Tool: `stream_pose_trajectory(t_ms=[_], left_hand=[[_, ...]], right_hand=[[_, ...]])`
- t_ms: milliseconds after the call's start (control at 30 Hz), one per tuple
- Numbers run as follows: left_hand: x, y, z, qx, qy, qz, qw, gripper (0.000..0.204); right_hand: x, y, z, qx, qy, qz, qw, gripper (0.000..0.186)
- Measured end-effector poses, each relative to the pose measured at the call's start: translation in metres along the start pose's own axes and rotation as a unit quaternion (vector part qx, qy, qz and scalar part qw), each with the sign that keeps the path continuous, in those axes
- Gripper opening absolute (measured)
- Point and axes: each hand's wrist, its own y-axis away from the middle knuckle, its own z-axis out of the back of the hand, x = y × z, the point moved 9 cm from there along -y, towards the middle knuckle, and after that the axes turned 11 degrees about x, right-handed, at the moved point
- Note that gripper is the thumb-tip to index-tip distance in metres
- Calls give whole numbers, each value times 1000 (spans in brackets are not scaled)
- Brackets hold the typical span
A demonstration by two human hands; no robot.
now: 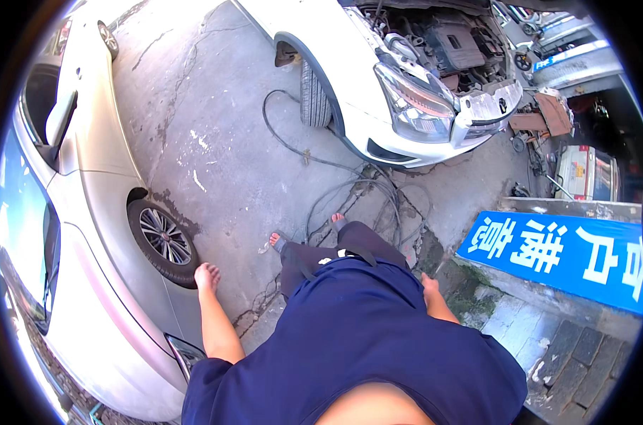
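One bare hand (207,277), round tyre (168,271), cracked concrete (222,134)

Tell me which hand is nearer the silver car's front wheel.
Left. The left hand hangs just to the right of the front wheel; the right hand is farther off, beyond the dark blue shirt.

Left hand (207,277) hangs out wide, right hand (430,285) closer in
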Motion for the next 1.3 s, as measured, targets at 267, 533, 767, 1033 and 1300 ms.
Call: stream_pose_trajectory(t_ms=[267,533,767,1033,1300], left_hand=[[16,-31,-142,70,-229,62,969,38],[-27,17,-289,162,-390,1,907,32],[-10,107,-393,112,-548,35,828,38],[10,163,-572,152,-610,-94,772,36],[97,95,-607,74,-644,140,748,32]], right_hand=[[-226,35,-14,-57,16,-164,985,58],[-193,6,-53,41,-267,-92,958,48],[-210,-59,-19,66,-403,-88,909,41],[-168,-167,86,-31,-512,50,857,35],[-137,-196,151,-1,-514,-57,856,30]])
